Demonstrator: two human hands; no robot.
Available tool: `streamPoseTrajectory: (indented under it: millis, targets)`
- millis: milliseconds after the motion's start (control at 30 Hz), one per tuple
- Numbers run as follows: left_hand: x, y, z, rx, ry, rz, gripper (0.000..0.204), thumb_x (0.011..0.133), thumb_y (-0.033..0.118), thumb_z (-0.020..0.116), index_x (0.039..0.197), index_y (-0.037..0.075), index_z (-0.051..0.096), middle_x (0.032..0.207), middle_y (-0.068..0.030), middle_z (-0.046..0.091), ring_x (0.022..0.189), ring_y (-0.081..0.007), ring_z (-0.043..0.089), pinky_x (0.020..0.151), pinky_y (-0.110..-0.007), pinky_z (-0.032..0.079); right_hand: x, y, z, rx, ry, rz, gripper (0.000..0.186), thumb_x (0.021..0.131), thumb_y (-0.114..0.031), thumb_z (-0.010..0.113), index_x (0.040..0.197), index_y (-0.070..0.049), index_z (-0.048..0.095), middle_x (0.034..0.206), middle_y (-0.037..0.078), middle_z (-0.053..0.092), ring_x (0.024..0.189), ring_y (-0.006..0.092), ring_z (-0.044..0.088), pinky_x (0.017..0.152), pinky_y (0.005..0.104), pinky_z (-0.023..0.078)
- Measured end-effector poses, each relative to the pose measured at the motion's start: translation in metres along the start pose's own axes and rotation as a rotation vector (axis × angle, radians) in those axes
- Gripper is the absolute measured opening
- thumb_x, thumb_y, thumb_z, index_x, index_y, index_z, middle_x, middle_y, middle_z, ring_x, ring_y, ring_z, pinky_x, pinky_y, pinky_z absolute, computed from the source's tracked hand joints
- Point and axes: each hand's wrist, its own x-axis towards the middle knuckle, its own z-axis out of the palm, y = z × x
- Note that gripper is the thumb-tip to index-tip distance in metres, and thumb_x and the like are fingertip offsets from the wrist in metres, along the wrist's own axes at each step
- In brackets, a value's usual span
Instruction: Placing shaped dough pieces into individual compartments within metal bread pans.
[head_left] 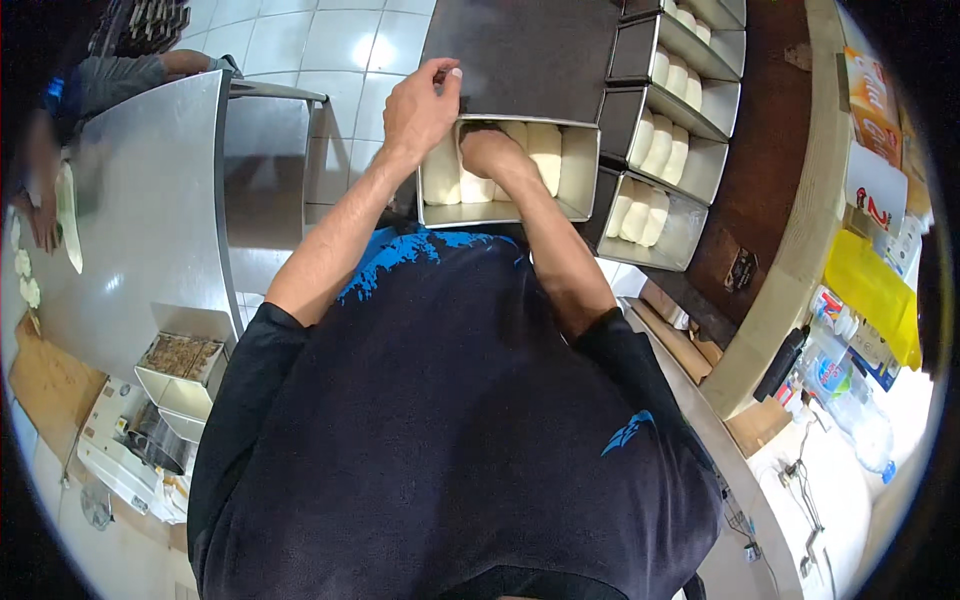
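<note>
A rectangular metal loaf pan (580,172) sits in front of me with several smooth, pale dough pieces (545,155) side by side in it. My right hand (490,155) reaches down into the pan over the dough. Its fingers point down and are hidden behind the back of the hand, so I cannot make out whether they grip anything. Above the pan's far left corner is my left hand (422,108), its fingers loosely bent and the thumb apart from them, with nothing visible in it.
To the right, several similar pans (655,215) of dough stand in a row on a dark surface (520,60). At left, a co-worker's hand (42,222) is beside a dough strip (68,215) on a steel table (150,220). A ledge (790,230) with packages and a bottle (850,400) runs along the right.
</note>
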Motion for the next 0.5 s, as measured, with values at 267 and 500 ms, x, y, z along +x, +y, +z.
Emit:
streamPoseTrajectory:
  millis: [267,500]
  targets:
    - [-0.001,0.000,-0.002,0.003,-0.012,-0.028,0.038,0.099,0.035,0.055,0.126,0.013,0.070,0.111,-0.0077,0.077,0.101,-0.0290,0.072,0.085,-0.039,0.056,0.010,-0.001,0.002,0.015,-0.027,0.005,0.022,0.080,-0.002,0.057,0.090,0.007,0.074,0.089,0.023,0.074,0.077,0.0420,0.068,0.073,0.0494,0.055]
    - [-0.001,-0.003,0.000,0.005,-0.009,-0.005,0.038,0.100,0.035,0.054,0.126,0.013,0.070,0.111,-0.0085,0.077,0.100,-0.0294,0.072,0.085,-0.039,0.055,0.008,0.000,0.009,0.028,-0.060,0.017,0.022,0.079,-0.001,0.057,0.089,0.008,0.074,0.086,0.024,0.073,0.075,0.0417,0.067,0.071,0.0495,0.055]
